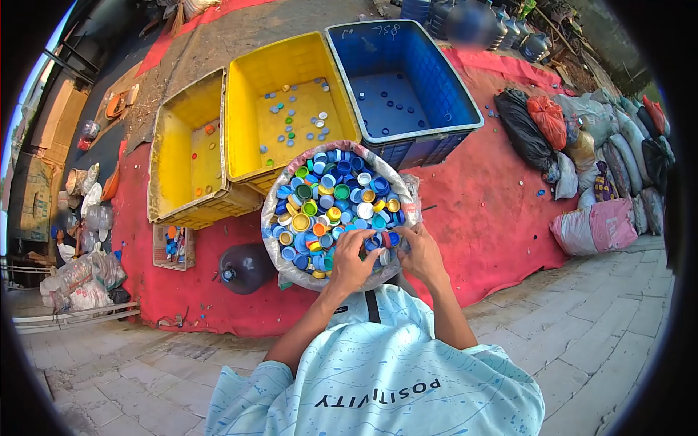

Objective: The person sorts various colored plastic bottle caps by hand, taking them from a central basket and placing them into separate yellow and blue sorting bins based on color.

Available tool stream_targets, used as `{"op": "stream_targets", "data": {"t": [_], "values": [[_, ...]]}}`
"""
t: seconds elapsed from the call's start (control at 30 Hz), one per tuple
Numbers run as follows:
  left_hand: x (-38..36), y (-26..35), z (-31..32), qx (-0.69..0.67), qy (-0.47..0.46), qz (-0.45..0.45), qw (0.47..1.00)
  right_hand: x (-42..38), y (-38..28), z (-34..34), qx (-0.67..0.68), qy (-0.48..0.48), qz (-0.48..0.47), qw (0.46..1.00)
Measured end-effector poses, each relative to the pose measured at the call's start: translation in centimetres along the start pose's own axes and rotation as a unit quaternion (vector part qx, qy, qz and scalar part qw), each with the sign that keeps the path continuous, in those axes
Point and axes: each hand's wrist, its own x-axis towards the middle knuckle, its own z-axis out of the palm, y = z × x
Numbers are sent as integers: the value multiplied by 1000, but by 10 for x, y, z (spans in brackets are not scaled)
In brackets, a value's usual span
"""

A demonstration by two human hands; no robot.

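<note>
Both hands are over the near side of a round sack [270, 251] heaped with plastic bottle caps [336, 196], mostly blue and white, with some green, yellow and orange. The fingers and thumb of my left hand [352, 260] are curled round a dark blue bottle cap [372, 244]. Close by on the right, my right hand [423, 256] has its thumb and forefinger bent about a blue bottle cap [394, 238]. Its other fingers are partly hidden. The hands are slightly apart.
Beyond the sack stand a small yellow crate [166, 196], a larger yellow crate [243, 116] and a blue crate [443, 87], each with scattered caps inside. A dark water jug [249, 269] lies to the left. Filled bags [589, 145] are piled at right on the red sheet.
</note>
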Motion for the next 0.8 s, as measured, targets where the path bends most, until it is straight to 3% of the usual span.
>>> {"op": "stream_targets", "data": {"t": [0.07,0.13,0.27,0.5,0.6,0.8], "values": [[-1,-1,-7,-193,15,-104,976,4,-7,-3,-13,-5,7,1000],[-4,-7,-14,-445,41,-200,872,5,-8,-2,-28,-12,10,999],[-11,-16,-37,-592,72,-244,765,8,-9,-1,-51,-26,11,998],[-28,-30,-48,-630,96,-302,709,10,-2,1,-11,-10,7,1000],[-27,-26,-48,-613,124,-329,708,11,-7,-3,5,-13,17,1000],[-21,-19,-42,-517,129,-323,782,14,1,-1,60,8,-30,998]]}}
